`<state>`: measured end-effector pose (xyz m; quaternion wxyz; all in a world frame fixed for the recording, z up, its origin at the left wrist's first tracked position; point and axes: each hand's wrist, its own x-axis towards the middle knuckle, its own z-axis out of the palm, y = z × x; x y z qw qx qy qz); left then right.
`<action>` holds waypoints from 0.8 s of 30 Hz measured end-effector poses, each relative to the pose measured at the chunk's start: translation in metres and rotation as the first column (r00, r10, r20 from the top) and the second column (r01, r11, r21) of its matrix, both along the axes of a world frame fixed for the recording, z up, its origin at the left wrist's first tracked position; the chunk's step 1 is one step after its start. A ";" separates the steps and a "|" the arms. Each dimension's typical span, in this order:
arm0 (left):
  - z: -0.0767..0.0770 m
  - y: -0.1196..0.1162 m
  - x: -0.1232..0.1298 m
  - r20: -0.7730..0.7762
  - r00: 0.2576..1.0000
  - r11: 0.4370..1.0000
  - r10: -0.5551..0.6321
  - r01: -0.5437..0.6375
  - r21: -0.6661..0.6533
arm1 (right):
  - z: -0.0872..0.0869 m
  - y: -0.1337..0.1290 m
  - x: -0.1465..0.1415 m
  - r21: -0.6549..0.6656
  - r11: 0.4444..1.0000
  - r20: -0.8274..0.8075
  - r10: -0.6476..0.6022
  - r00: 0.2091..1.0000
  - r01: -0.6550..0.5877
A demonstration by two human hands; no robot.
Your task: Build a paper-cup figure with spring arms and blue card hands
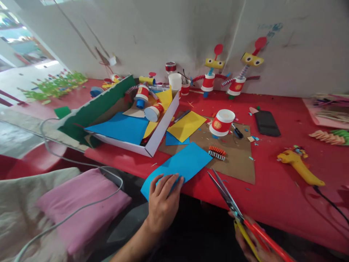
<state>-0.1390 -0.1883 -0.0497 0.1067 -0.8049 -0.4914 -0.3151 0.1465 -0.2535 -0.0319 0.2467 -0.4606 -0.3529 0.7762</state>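
Observation:
My left hand grips a sheet of blue paper by its near end, fingers on top and the thumb out of sight. The sheet's far part lies over the red table's front edge. My right hand is closed round the handles of a pair of scissors, one red and one yellow. Their blades stand slightly apart, tips pointing at the table, to the right of the blue sheet. Just beyond the sheet lie folded paper springs, orange and blue-and-white. A red and white paper cup stands farther back.
An open box at left holds papers and cup figures. Two figures stand against the wall. A yellow glue gun with a cord and a black phone lie at right. Brown cardboard and yellow paper lie mid-table.

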 end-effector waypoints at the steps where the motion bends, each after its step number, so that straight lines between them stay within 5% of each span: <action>1: 0.000 -0.001 0.000 0.016 1.000 1.000 -0.024 0.024 -0.005 | -0.002 0.000 0.000 -0.006 1.000 0.003 0.004 1.000 -0.004; 24: -0.015 -0.022 -0.006 0.111 0.957 0.954 -0.270 0.281 -0.106 | -0.010 0.001 -0.003 -0.082 0.996 0.073 -0.017 0.997 0.023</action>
